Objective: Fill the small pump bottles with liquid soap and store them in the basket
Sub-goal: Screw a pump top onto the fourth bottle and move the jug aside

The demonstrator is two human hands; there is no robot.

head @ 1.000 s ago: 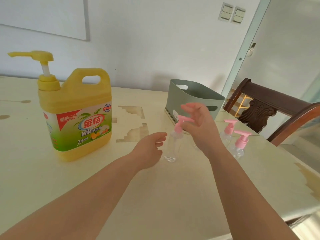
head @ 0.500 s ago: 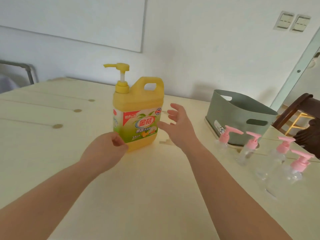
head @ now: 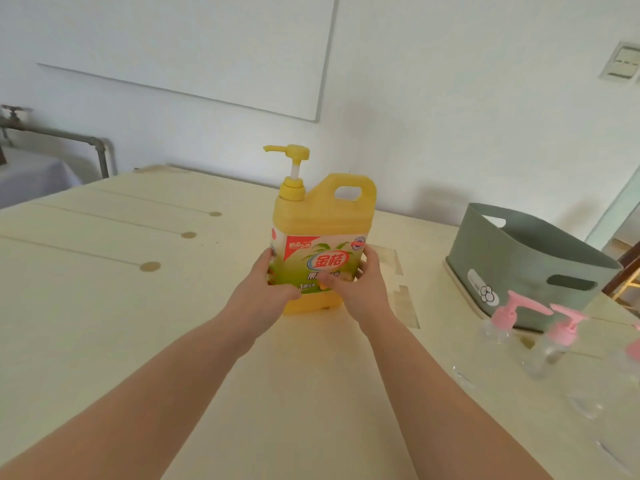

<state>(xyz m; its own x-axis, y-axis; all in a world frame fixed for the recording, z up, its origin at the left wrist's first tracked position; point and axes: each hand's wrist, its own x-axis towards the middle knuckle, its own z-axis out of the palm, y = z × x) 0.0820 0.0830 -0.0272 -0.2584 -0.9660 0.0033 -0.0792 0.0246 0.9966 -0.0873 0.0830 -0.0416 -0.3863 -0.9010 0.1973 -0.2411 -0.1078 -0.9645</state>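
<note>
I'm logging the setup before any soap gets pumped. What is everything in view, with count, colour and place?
soap jug: one, yellow with a pump top, upright mid-table
small pump bottles: two, clear with pink pumps, in front of the basket; a pink bit at the right edge may be a third
basket: one, grey-green, on the table at right
table: one, cream, under everything
wall panel: one, white, back wall
switch plate: one, pale, upper right wall
left hand: grips the jug's left side
right hand: grips the jug's right side
</note>
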